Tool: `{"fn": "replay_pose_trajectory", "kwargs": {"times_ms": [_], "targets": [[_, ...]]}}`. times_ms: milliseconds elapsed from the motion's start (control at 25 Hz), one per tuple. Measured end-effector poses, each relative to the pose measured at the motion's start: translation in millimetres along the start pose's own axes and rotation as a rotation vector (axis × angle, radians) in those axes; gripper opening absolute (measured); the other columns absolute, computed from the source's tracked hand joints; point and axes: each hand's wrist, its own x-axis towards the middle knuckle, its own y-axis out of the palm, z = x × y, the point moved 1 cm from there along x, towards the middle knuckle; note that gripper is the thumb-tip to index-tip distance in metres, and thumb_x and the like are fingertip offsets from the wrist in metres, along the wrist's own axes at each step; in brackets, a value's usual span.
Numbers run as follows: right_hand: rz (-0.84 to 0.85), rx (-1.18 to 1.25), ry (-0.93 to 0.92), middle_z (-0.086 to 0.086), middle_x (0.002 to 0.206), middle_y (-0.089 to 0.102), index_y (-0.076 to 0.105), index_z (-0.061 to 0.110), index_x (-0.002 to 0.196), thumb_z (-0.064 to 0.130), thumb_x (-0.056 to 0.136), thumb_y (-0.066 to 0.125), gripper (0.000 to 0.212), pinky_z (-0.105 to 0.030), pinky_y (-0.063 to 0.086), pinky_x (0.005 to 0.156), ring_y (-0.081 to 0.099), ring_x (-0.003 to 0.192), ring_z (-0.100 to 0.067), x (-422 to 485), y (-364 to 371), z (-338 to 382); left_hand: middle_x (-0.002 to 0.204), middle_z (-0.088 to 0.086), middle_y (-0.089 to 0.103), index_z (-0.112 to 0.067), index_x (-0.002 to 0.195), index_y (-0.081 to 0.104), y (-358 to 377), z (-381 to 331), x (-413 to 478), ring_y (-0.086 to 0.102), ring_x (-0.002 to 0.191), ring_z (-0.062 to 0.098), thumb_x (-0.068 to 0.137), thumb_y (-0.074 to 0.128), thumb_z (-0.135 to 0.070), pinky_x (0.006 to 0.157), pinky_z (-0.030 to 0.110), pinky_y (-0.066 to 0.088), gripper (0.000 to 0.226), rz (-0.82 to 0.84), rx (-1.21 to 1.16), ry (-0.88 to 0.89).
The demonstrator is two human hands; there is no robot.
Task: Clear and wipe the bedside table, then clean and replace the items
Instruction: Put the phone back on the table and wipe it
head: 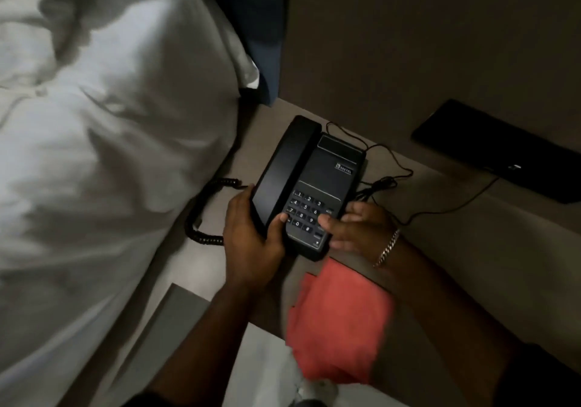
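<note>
Black telephone (309, 186) on bedside table (456, 249): we gripped its near-left corner with our left hand (251, 243), our right hand (358, 227) loosely curled against its near-right edge, red cloth (339, 321) beneath the wrist.

The room is dim. A bed (94, 155) with rumpled white bedding fills the left side, against a dark blue headboard (251, 22). A plain grey-brown wall (424, 35) rises behind the beige tabletop (456, 249), and a flat black panel (500, 148) leans at its base. Pale floor (264, 362) shows below.
</note>
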Motion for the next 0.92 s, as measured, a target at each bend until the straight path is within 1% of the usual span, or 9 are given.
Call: {"fn": "replay_pose_trajectory", "kwargs": {"times_ms": [120,200,280,360,440,520,640,760,920], "targets": [[-0.154,-0.103,-0.130,-0.014,0.107,0.064,0.051,0.004,0.127,0.015,0.071,0.082,0.065,-0.038,0.059,0.073,0.067,0.085,-0.025,-10.9,-3.0,2.4,0.136,0.011,0.052,-0.009,0.140,0.042,2.7,4.7,3.3,0.049,0.125,0.024,0.085,0.068,-0.033,0.104,0.041,0.043,0.065,0.077,0.087,0.029],[-0.330,-0.382,-0.362,-0.004,0.099,0.069,0.060,0.020,0.112,0.031,0.073,0.078,0.044,-0.033,0.057,0.078,0.067,0.091,-0.020,-42.5,-0.7,-15.7,0.143,0.009,0.047,-0.013,0.145,0.035,-5.5,10.4,1.3,0.044,0.132,0.024,0.086,0.065,-0.043,0.108,0.043,0.041,0.073,0.168,0.147,0.061],[-0.408,-0.736,-0.605,0.002,0.113,0.067,0.059,0.029,0.111,0.057,0.077,0.063,0.044,-0.030,0.050,0.091,0.061,0.108,-0.016,-81.1,8.7,-47.8,0.150,0.010,0.042,-0.014,0.148,0.027,-16.2,18.5,3.4,0.039,0.138,0.025,0.086,0.059,-0.052,0.111,0.047,0.038,0.080,0.268,0.224,0.131],[-0.327,-1.021,-0.670,-0.008,0.134,0.059,0.059,0.027,0.123,0.074,0.076,0.044,0.068,-0.045,0.039,0.102,0.052,0.126,-0.028,-105.2,20.7,-86.5,0.152,0.014,0.039,-0.010,0.150,0.024,-22.8,28.7,8.8,0.038,0.140,0.028,0.086,0.054,-0.057,0.112,0.049,0.036,0.085,0.339,0.348,0.200],[-0.292,-1.303,-0.677,-0.013,0.139,0.054,0.061,0.030,0.124,0.073,0.082,0.025,0.071,-0.054,0.038,0.099,0.051,0.126,-0.039,-112.6,29.2,-117.7,0.153,0.017,0.038,-0.005,0.150,0.023,-23.2,36.3,10.1,0.037,0.141,0.030,0.086,0.052,-0.059,0.115,0.049,0.031,0.088,0.344,0.463,0.259],[-0.283,-1.410,-0.739,-0.008,0.133,0.057,0.068,0.031,0.115,0.053,0.092,0.024,0.054,-0.053,0.043,0.095,0.058,0.119,-0.038,-108.7,35.8,-127.5,0.153,0.018,0.038,-0.003,0.149,0.024,-22.1,45.3,6.8,0.035,0.142,0.029,0.087,0.050,-0.060,0.119,0.046,0.026,0.088,0.306,0.553,0.298],[-0.290,-1.332,-0.864,-0.006,0.124,0.062,0.071,0.023,0.108,0.035,0.096,0.024,0.050,-0.044,0.042,0.092,0.066,0.109,-0.031,-98.2,20.0,-115.9,0.151,0.017,0.041,-0.003,0.148,0.026,-20.7,51.0,1.9,0.037,0.141,0.027,0.087,0.045,-0.063,0.119,0.044,0.024,0.088,0.264,0.615,0.328],[-0.375,-0.937,-0.916,-0.016,0.137,0.051,0.056,0.001,0.127,0.044,0.096,0.020,0.064,-0.044,0.039,0.104,0.050,0.129,-0.031,-72.3,2.8,-62.7,0.152,0.016,0.041,-0.004,0.149,0.026,-17.7,51.4,3.0,0.038,0.141,0.026,0.089,0.038,-0.067,0.119,0.043,0.022,0.087,0.256,0.640,0.299],[-0.451,-0.604,-0.859,-0.013,0.151,0.033,0.031,0.004,0.145,0.039,0.085,0.052,0.072,-0.045,0.040,0.108,0.033,0.138,-0.028,-22.6,15.3,36.5,0.151,0.016,0.041,-0.005,0.149,0.025,-16.6,51.3,3.8,0.038,0.140,0.026,0.089,0.038,-0.067,0.118,0.044,0.022,0.088,0.256,0.650,0.300]]}}
